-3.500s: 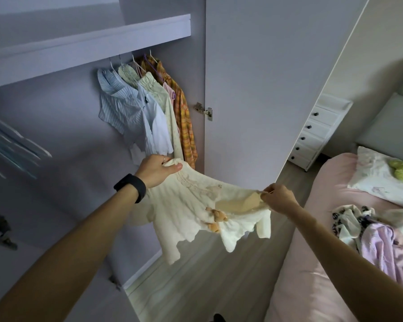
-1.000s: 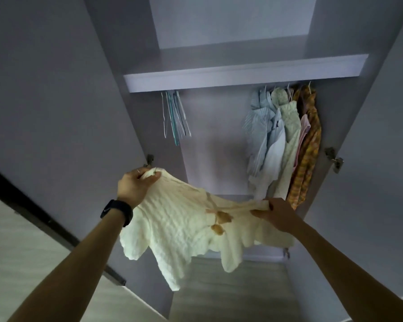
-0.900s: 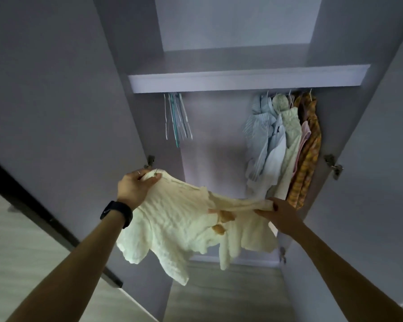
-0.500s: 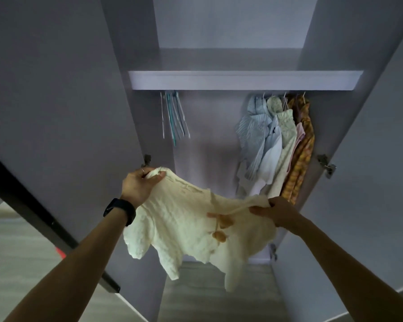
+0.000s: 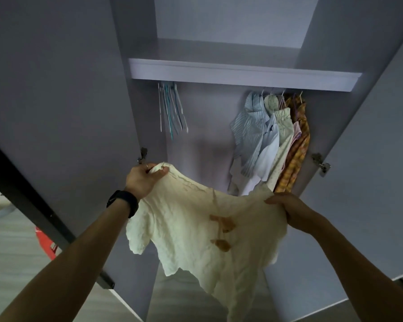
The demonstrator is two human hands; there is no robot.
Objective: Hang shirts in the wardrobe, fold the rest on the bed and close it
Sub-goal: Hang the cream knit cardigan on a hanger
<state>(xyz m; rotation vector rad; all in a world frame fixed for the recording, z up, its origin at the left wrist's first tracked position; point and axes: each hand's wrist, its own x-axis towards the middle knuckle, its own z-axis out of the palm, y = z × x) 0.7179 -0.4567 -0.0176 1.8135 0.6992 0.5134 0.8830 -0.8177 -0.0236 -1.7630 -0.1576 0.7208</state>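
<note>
I note free room at 12 o'clock, between empty hangers [image 5: 171, 108] at 11 and hung shirts [image 5: 265, 138] at 1.

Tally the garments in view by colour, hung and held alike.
Blue striped shirt: 1
White shirt: 1
Pale dotted shirt: 1
Pink shirt: 1
Orange plaid shirt: 1
Cream top, gripped by left hand and right hand: 1
Total: 6

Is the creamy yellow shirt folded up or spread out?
Spread out. The crinkled cream shirt hangs open between the left hand and right hand, each gripping an edge, one sleeve dangling.
</note>
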